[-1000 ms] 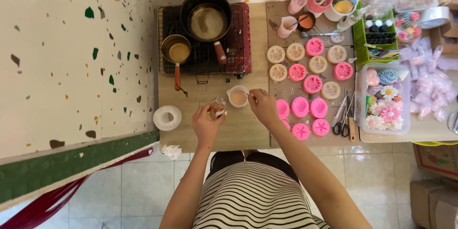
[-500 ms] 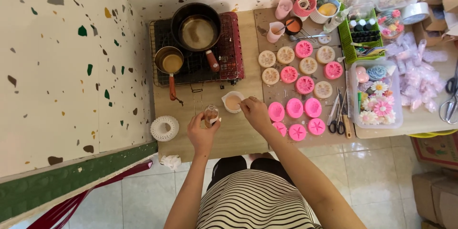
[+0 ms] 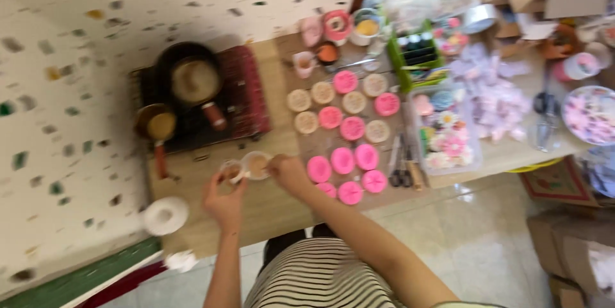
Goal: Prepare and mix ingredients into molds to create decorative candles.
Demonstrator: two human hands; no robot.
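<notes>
Left hand (image 3: 224, 202) grips a small jar (image 3: 230, 171) beside the cup (image 3: 256, 165); right hand (image 3: 287, 172) at cup's rim, grasp unclear through blur.

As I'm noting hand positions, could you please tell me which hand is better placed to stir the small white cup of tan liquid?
Probably the right hand: it already rests at the small white cup's rim, while the left hand holds a small glass bottle beside it.
</notes>
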